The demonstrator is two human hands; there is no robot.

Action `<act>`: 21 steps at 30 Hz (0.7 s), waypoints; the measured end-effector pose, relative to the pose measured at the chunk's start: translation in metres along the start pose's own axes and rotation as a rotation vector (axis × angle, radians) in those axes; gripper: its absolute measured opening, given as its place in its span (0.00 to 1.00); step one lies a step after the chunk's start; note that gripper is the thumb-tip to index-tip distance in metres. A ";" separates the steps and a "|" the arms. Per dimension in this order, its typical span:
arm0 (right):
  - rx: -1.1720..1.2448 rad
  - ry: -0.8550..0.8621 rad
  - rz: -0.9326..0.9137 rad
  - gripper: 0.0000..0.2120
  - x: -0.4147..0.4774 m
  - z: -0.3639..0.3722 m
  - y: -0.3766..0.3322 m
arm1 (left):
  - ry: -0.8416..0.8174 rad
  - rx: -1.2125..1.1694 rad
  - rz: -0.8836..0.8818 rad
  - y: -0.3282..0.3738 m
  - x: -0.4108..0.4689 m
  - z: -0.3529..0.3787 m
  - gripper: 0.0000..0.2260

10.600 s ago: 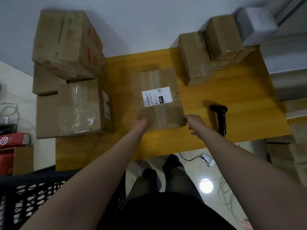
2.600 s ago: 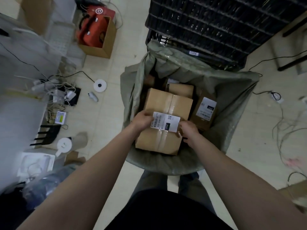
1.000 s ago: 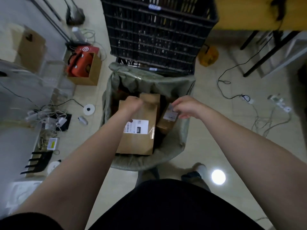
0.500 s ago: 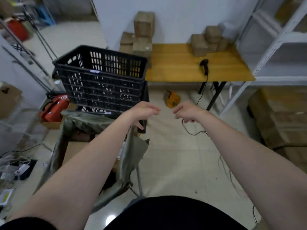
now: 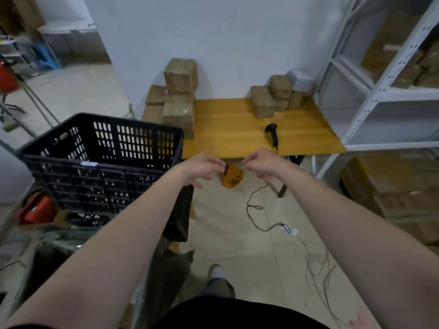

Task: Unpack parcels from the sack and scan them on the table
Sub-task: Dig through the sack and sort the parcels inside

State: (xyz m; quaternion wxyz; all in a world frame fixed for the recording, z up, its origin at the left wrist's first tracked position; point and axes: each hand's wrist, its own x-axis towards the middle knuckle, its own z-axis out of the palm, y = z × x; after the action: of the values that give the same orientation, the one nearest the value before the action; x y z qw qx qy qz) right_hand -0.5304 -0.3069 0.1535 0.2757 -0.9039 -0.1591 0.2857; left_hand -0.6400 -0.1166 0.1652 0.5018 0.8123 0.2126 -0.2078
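Sack (image 5: 59, 241) lies at our left; left hand (image 5: 202, 168) and right hand (image 5: 261, 163) carry nothing, fingers (image 5: 213, 161) loosely curled. We flag the floor cable (image 5: 255, 207): a likely tripping risk.

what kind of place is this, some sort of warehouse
Probably a small parcel depot or stockroom. Taped cardboard parcels are stacked on a wooden table beside a handheld barcode scanner. White metal shelving holds more boxes, and a black plastic crate stands nearby.
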 end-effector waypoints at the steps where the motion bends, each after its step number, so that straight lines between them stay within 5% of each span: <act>1: 0.010 0.014 -0.004 0.06 0.018 -0.010 -0.003 | 0.013 -0.012 -0.005 0.008 0.018 -0.009 0.04; 4: 0.007 0.066 -0.037 0.12 0.072 -0.040 -0.010 | 0.035 -0.050 -0.023 0.034 0.071 -0.035 0.08; 9: 0.081 0.067 0.012 0.05 0.145 -0.085 0.001 | 0.042 -0.098 -0.059 0.079 0.163 -0.062 0.06; 21: 0.056 0.096 0.121 0.12 0.326 -0.227 0.073 | -0.017 -0.088 -0.063 0.206 0.379 -0.049 0.10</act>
State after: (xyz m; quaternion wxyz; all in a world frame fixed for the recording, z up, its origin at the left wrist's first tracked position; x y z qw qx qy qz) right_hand -0.1274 -0.3122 0.1261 0.2904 -0.9165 -0.0826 0.2625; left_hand -0.2077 -0.1043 0.1262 0.5321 0.7805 0.2427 -0.2210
